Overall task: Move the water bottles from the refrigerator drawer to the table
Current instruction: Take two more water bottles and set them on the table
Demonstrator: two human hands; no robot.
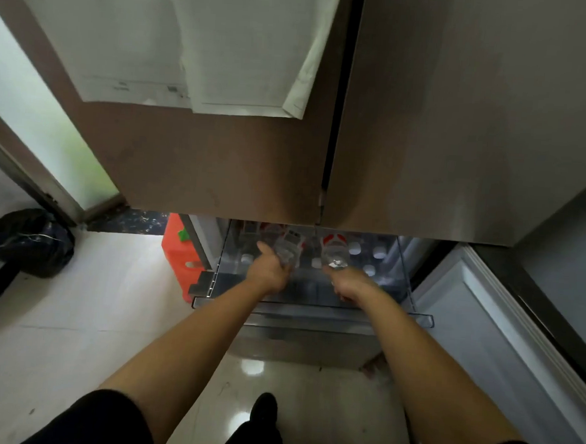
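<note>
**Reaching into the drawer, a bottle in each hand**

Both arms stretch down to the pull-out refrigerator drawer with clear plastic walls [313, 308], at twelve o'clock from the person. The left hand [268, 270] has its fingers wrapped round a clear plastic water bottle with a red label [287, 250]. The right hand [349, 287] is clamped on the base end of a second clear red-labelled bottle [333, 255], though blur hides the exact finger placement. Each bottle lies tilted, its long axis running from the palm toward twelve o'clock, neck end under the upper refrigerator doors [220, 155]. I'd judge the coming move a pull back toward six o'clock, then up. More white-capped bottles [353, 249] stand upright at the right hand's one o'clock. No table is in sight.
</note>
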